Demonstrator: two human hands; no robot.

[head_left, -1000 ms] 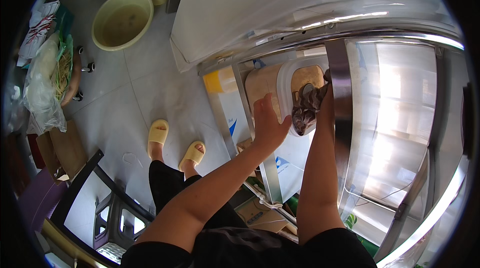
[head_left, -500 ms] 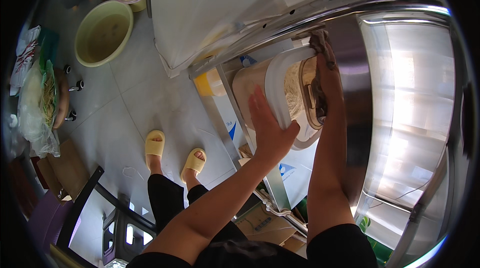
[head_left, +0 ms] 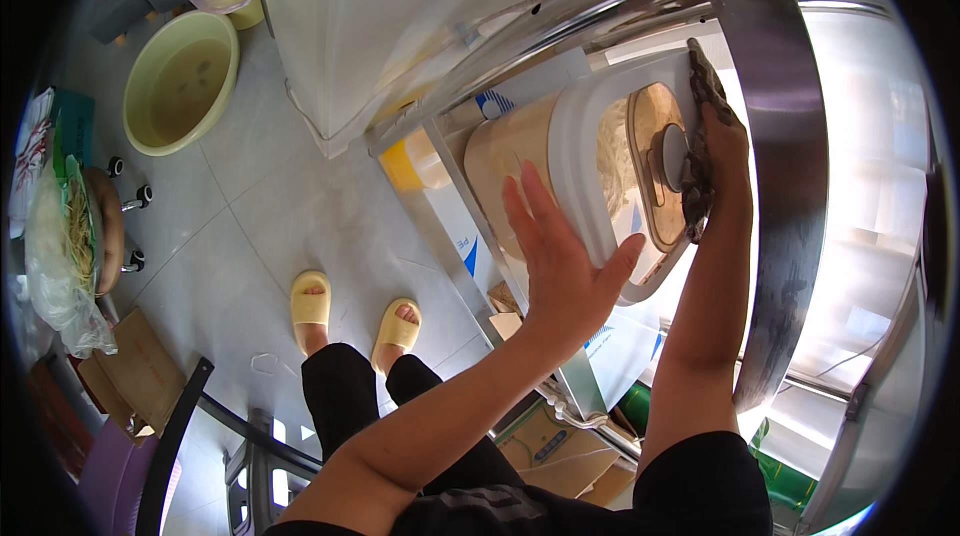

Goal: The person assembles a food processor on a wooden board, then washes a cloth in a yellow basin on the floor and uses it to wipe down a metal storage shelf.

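Note:
A bin-like storage container (head_left: pixel 515 141) with a white-rimmed lid (head_left: pixel 580 151) stands tilted on the metal rack's shelf. Its clear lid panel has a round grey knob (head_left: pixel 671 158); pale contents show through. My left hand (head_left: pixel 565 266) lies against the container's near side and lid rim, fingers spread and thumb stretched out. Beyond the lid, my right hand (head_left: pixel 728 141) presses a dark, crumpled cloth (head_left: pixel 703 96) along the container's right side. The cloth hides part of my right fingers.
A steel rack post (head_left: pixel 780 166) stands right of my right arm, and a metal rail runs above the container. A yellow basin (head_left: pixel 180 86) of cloudy water sits on the floor at far left. Cardboard boxes (head_left: pixel 550 451) lie below the shelf; a black chair frame (head_left: pixel 180 416) is at lower left.
The container has shifted right and tipped, so its knob now shows fully. My right hand and cloth have moved to its right side, and my left hand has followed slightly right.

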